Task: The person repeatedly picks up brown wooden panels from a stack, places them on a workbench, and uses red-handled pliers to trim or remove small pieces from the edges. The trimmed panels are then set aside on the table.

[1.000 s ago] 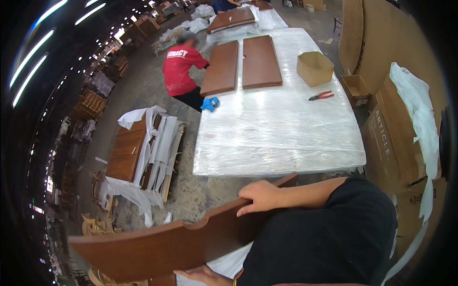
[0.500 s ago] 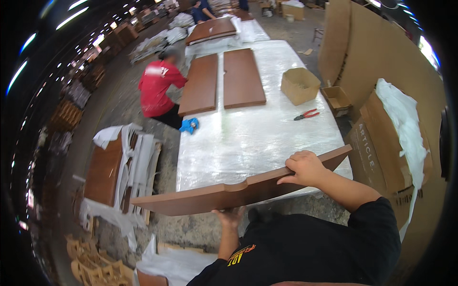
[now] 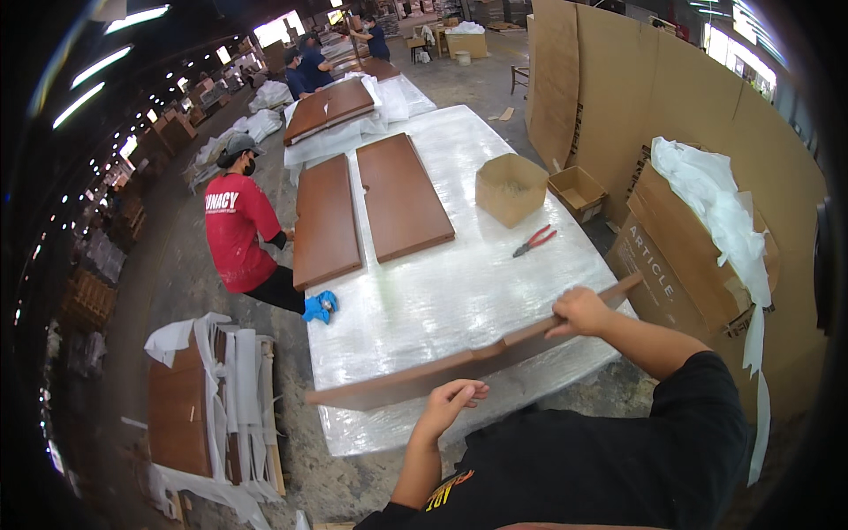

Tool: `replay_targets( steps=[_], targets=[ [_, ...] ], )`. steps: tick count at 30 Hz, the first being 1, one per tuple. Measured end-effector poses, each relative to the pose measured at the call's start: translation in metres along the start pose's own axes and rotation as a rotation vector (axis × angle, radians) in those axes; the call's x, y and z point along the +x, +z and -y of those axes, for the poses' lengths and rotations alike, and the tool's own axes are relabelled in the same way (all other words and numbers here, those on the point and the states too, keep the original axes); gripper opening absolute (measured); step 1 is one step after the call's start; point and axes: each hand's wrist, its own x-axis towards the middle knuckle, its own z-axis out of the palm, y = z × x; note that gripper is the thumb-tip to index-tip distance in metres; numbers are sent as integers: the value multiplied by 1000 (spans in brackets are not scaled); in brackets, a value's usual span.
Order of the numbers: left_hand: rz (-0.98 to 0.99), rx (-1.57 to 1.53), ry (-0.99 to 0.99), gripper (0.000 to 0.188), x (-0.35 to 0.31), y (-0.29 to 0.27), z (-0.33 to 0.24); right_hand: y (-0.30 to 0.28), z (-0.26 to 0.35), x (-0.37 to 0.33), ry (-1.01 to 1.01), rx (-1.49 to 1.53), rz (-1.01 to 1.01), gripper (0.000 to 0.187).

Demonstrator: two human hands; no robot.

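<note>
The grip of the right hand (image 3: 579, 312) is clamped on the top edge of a brown wooden panel (image 3: 411, 386), its fingers curled over that edge toward the panel's right end. The panel stands on a long edge, slanting across the near end of the plastic-wrapped tabletop (image 3: 415, 309); whether its lower edge bears on the tabletop cannot be told. The left hand (image 3: 455, 405) is at the near end of the tabletop, in front of the panel, with fingers and thumb apart, loosely bent and holding nothing that shows. Whether its fingertips touch the panel is unclear.

Two more brown panels, the left flat panel (image 3: 327, 225) and the right flat panel (image 3: 406, 201), lie side by side on the far half of the tabletop, a narrow gap between them. A blue bundle (image 3: 320, 306) sits at the left edge of the tabletop. Red-handled pliers (image 3: 535, 240) lie toward its right edge, and an open cardboard box (image 3: 511, 194) stands just beyond them on the same side.

Along the left side of the tabletop, a person in a red shirt (image 3: 238, 230) bends toward the left flat panel. Left of the tabletop's near corner is a stack of brown boards (image 3: 181, 402) with white sheeting; right of the tabletop stands a large carton (image 3: 649, 274), topped with white wrapping (image 3: 707, 199).
</note>
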Motion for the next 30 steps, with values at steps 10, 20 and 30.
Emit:
replay_targets(
  steps=[10,20,30],
  targets=[
    [-512,1504,165,18,144,105,-67,21,-163,56,-17,557,686,67],
    [-556,1269,85,25,184,117,-68,241,-424,166,480,41,296,87],
    [-539,1149,-28,23,212,101,-90,306,-475,117,404,38,212,35]
  ],
)
